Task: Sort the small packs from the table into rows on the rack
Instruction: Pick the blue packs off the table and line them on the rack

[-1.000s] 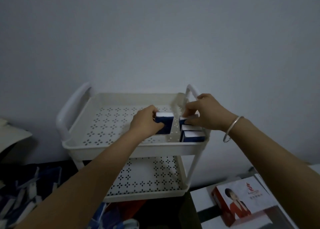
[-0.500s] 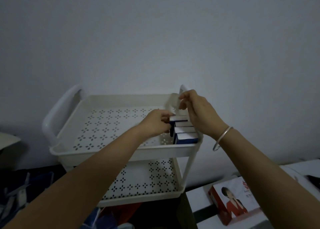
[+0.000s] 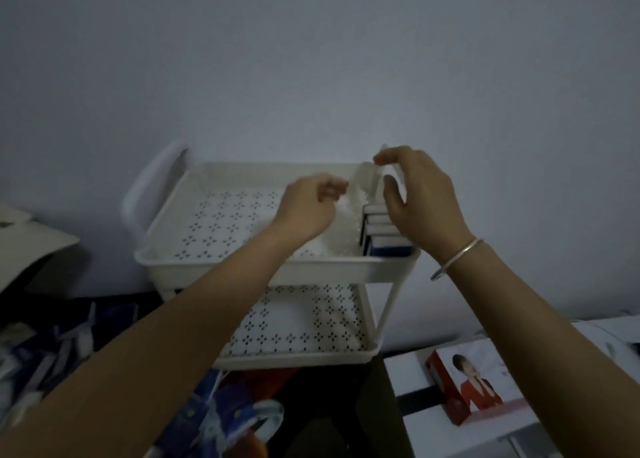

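Observation:
A white two-tier rack (image 3: 277, 272) with perforated shelves stands against the wall. A row of small blue-and-white packs (image 3: 381, 236) stands on edge along the right side of its top tray. My left hand (image 3: 308, 208) hovers over the tray just left of the row, fingers loosely curled, holding nothing. My right hand (image 3: 419, 198) is lifted above the back of the row, fingers apart and empty, partly hiding the rear packs. More loose blue-and-white packs (image 3: 45, 364) lie in a pile at the lower left.
A red-and-white box (image 3: 464, 385) with a printed portrait lies on white boxes at the lower right. A cardboard flap (image 3: 27, 246) juts in at the left. The rack's lower shelf (image 3: 304, 322) holds nothing. A bracelet is on my right wrist.
My left hand set its pack into the row and let go. Both hands have lifted off the packs, and the row is one pack longer. The view shifted left and down.

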### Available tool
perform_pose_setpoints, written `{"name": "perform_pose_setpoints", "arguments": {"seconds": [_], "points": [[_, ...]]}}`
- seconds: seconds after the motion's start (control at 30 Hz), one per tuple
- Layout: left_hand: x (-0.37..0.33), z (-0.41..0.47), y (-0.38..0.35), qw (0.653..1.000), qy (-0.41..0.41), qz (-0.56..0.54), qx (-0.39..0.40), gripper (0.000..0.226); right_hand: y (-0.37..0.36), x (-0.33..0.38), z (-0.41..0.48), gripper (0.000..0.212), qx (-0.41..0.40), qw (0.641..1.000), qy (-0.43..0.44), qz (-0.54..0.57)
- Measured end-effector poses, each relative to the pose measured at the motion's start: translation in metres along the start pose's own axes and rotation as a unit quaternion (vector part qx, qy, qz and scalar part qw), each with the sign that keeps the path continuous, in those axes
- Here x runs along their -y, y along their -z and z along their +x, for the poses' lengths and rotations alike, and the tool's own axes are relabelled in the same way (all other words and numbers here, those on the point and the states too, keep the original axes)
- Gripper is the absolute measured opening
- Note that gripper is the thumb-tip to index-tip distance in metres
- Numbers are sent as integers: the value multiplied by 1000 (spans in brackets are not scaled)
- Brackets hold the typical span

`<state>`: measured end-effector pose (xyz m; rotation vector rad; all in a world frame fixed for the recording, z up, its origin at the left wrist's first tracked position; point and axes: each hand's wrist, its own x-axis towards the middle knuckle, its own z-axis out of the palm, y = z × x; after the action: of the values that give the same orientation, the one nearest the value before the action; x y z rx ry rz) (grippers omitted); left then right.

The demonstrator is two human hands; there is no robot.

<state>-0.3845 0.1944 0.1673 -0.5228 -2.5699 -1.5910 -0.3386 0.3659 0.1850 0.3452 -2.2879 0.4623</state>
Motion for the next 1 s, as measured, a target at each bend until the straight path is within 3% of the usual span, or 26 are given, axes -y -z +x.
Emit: {"name": "perform_pose_setpoints", "arguments": {"seconds": [0.07,0.13,0.23,0.3,0.43,0.53,0.6,0.67,0.8,0.9,1.0], "points": [[-5,-27,25,997,-40,-27,-54,38,6,34,-12,21,-25,998,21,55],[4,-62,50,992,-65,-36,-103,36,0,72,-39,17,6,988,30,151],[38,-126,78,974,-115,-2,-195,30,-41,117,-99,15,156,967,39,199],[77,-174,79,968,-93,21,-232,27,-84,133,-143,15,293,936,28,195],[178,-267,54,974,143,141,-105,37,-166,147,-207,24,496,860,-8,123],[229,-309,52,940,262,212,-53,37,-203,152,-236,40,531,834,-133,74],[241,-317,57,935,267,230,-39,33,-218,155,-249,58,507,817,-265,72],[249,-314,59,940,248,235,-2,31,-230,157,-255,77,485,804,-339,51],[257,-300,54,928,171,308,118,34,-239,168,-256,99,493,812,-313,16],[261,-292,41,887,146,395,191,36,-245,174,-262,77,511,831,-219,-15],[261,-283,32,853,184,425,239,32,-241,170,-268,54,502,842,-197,-9]]}}
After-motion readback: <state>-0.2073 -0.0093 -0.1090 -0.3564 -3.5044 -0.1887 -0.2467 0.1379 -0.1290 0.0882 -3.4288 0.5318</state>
